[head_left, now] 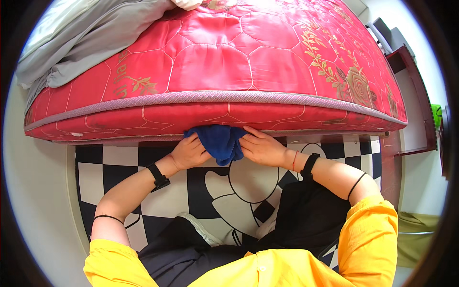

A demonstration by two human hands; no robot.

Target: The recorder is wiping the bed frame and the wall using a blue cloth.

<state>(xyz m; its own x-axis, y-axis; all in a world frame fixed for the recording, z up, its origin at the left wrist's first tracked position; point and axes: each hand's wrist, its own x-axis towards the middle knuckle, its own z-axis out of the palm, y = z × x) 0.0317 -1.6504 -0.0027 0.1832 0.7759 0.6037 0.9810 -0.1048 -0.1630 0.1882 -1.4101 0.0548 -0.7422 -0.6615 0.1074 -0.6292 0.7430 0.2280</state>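
Observation:
A crumpled dark blue cloth [220, 143] is held between my two hands, against the lower front edge of a red quilted mattress [210, 64]. My left hand [189, 152] grips the cloth's left side, its fingers bent into the folds. On the other side, my right hand [262, 147] grips the right part, with the fingers along the cloth's edge close under the mattress. Behind the cloth runs the bed frame's narrow rail [306, 134], partly hidden by the cloth and hands.
Grey bedding [91, 48] lies over the mattress's left corner. Below spreads a black-and-white checkered mat [162, 196], where my legs are folded. A pale wall [38, 191] rises at the left. At the right stands a dark red wooden furniture piece [413, 105], with an olive cloth [416, 229] below.

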